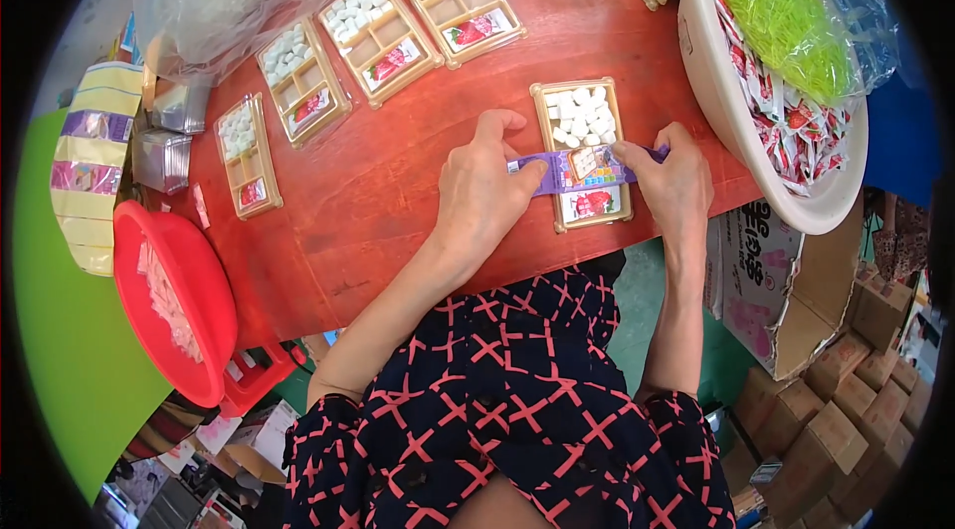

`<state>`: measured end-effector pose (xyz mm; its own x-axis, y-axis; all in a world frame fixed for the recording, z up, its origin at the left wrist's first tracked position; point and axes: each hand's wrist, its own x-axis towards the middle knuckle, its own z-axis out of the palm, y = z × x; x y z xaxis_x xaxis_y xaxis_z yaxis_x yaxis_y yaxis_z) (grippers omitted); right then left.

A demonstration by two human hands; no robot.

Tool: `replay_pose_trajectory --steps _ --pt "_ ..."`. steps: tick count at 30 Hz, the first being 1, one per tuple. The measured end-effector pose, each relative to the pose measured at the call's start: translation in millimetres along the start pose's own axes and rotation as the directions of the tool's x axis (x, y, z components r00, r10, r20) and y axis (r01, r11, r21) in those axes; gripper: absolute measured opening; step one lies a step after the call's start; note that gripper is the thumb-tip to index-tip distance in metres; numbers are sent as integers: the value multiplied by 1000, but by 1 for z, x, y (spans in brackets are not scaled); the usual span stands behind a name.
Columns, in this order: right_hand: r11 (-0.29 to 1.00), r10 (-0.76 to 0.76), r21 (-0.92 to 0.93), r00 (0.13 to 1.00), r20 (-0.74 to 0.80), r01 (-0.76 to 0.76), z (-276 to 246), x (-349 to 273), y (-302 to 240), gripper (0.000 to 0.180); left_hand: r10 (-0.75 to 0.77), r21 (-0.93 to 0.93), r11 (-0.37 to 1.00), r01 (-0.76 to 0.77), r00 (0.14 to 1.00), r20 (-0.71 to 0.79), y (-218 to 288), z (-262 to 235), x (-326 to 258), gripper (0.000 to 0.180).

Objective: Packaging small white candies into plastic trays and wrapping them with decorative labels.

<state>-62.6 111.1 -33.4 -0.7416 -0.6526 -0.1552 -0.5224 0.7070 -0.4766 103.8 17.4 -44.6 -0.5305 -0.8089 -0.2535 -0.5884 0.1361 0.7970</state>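
I sit at a red wooden desk (398,191) and look down at my own two hands; between them lies a tan plastic tray (582,153), set lengthwise away from me, near the desk's front edge; its far compartment holds small white cubes (580,116), and its near compartment holds a packet with a red picture (594,203). A purple paper band (577,171) lies across the middle of the tray; my left hand (482,193) rests flat on the desk just beside the tray, thumb and fingers pressing the band's left end down; my right hand (674,181) pinches the band's right end between thumb and forefinger at the tray's other side.

Further away on the desk, four more tan trays (383,36) lie in a curved row, each with white cubes and a red packet; a large white basin (766,131) stands at my right, filled with red-and-white packets and a clear bag of bright green strands (781,11); a red basin (174,300) sits at my left, past the desk's edge; cardboard boxes (846,400) stand on the floor at my lower right.
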Motion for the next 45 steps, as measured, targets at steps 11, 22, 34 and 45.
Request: replay_pose_trajectory --steps 11,22,34,45 --pt "997 52 -59 998 -21 -53 4 -53 -2 40 -17 216 976 -23 984 178 -1 -7 -33 38" --pt "999 -32 -31 999 -17 31 3 -32 -16 29 15 114 993 -31 990 138 -6 -8 -24 32" --pt "982 -181 82 971 156 170 34 -52 -56 27 -32 73 997 29 999 37 -39 -53 -50 26" --pt "762 -642 205 676 361 615 80 -91 -136 25 -554 -338 813 474 808 -201 -91 -87 -154 22"
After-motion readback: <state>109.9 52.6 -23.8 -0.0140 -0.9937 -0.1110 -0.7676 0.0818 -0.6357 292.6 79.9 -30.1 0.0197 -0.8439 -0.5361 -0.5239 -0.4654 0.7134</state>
